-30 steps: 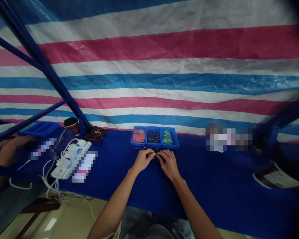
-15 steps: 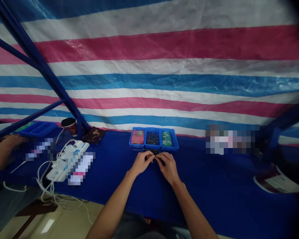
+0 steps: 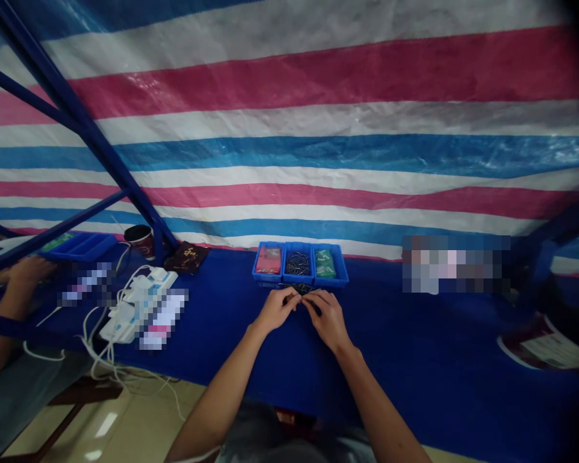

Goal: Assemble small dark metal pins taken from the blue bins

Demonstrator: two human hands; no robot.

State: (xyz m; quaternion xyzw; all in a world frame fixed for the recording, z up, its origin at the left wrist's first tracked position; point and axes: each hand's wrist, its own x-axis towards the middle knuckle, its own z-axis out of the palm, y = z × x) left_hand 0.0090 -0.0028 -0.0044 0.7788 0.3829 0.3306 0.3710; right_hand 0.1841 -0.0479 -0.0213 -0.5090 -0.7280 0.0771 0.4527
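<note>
My left hand (image 3: 278, 310) and my right hand (image 3: 326, 316) meet fingertip to fingertip over the blue tabletop. Both are closed in a pinch; whatever lies between the fingers is too small to make out. Just beyond the fingertips is a small heap of dark screws (image 3: 299, 289). Behind it stand three blue bins side by side: the left one holds a red packet (image 3: 269, 261), the middle one many dark screws (image 3: 297, 263), and the right one a green packet (image 3: 323, 262).
To the left lie a white power strip (image 3: 137, 305) with tangled cables, a brown packet (image 3: 186, 257) and a dark cup (image 3: 139, 241). Another person's hand (image 3: 31, 270) works beyond the blue frame post (image 3: 110, 161). A dark red tub (image 3: 545, 344) stands at right.
The camera view has shifted slightly. Both hands stay pinched together in the same place before the bins, with only slight finger movement.
</note>
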